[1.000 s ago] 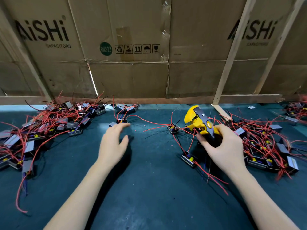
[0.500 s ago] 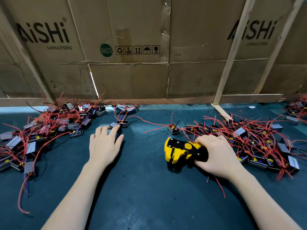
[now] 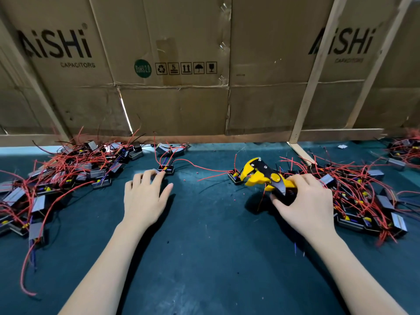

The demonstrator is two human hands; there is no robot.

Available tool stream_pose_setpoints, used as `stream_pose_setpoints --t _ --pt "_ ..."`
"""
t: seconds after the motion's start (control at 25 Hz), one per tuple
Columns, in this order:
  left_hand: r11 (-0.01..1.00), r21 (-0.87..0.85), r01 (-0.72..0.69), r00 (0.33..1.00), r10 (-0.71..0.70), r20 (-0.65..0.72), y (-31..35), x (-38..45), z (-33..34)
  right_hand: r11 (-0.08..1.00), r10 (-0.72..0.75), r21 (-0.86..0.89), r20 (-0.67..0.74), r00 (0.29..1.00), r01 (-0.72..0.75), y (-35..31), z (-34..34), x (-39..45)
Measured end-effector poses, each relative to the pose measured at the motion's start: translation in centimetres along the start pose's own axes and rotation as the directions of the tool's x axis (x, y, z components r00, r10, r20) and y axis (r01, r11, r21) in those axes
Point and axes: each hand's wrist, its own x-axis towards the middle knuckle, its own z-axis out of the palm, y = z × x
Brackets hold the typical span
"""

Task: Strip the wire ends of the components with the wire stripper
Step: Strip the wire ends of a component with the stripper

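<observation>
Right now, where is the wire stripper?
Head view, right of centre: the wire stripper is gripped by the right hand, its head beside a small component on the green mat.

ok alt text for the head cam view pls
A person's right hand grips a yellow and black wire stripper over a dark green table, while the left hand reaches, fingers extended, toward a small component. Piles of red-wired components lie at left and right, before cardboard boxes.

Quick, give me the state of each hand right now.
Left hand: open, fingers relaxed over the mat, fingertips at a small component; holding nothing.
Right hand: closed around the handles of the yellow wire stripper.
</observation>
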Motion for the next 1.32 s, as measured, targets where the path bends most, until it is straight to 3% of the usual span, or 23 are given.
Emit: stream_pose_setpoints --t 0.16,0.32,0.48,0.6,0.72,0.8,0.96,1.04,1.16,1.24,1.32 --pt "0.989 -0.108 0.104 0.993 -0.109 -0.043 0.2 0.1 -0.3 0.901 0.003 0.434 -0.047 0.999 0.018 -0.8 -0.9 0.2" --pt "0.958 -0.209 0.196 0.973 -0.217 -0.081 -0.6 -0.1 -0.4 0.641 -0.173 0.765 0.221 0.960 -0.061 -2.3 -0.9 -0.8" --pt "0.901 -0.387 0.197 0.971 -0.235 -0.052 -0.7 -0.1 -0.6 0.631 -0.332 0.772 0.359 0.872 -0.078 -3.2 -0.1 -1.5" --pt "0.871 -0.455 0.189 0.972 -0.232 -0.041 -0.1 -0.5 -1.3 0.655 -0.354 0.748 0.431 0.830 -0.109 -3.1 -0.1 -1.6" --pt "0.850 -0.526 -0.017 0.999 -0.006 -0.043 1.3 -1.5 -2.4 0.670 -0.328 0.723 0.488 0.809 -0.165 -3.1 0.0 -2.0" --pt "0.742 -0.660 -0.118 0.984 0.176 0.022 2.9 -2.5 -3.2 0.716 -0.316 0.687 0.472 0.823 -0.120 -3.4 0.3 -2.1" --pt "0.533 -0.840 -0.100 0.904 0.402 0.147 5.6 -3.6 -3.6 0.768 -0.271 0.639 0.389 0.880 -0.046 -3.6 0.3 -2.0" --pt "0.452 -0.891 -0.030 0.891 0.416 0.181 5.9 -3.7 -3.6 0.788 -0.220 0.615 0.339 0.915 -0.038 -3.2 0.3 -1.7" --pt "0.297 -0.954 0.052 0.945 0.295 0.143 6.3 -3.8 -3.4 0.807 -0.138 0.588 0.273 0.952 -0.052 -2.7 0.3 -1.3" --pt "0.289 -0.957 0.026 0.955 0.274 0.109 6.8 -3.9 -3.3 0.787 -0.112 0.613 0.260 0.959 -0.075 -2.7 0.4 -1.2" --pt "0.375 -0.926 -0.042 0.948 0.307 0.081 7.7 -4.1 -3.2 0.774 -0.098 0.627 0.259 0.961 -0.090 -2.8 0.5 -1.2"
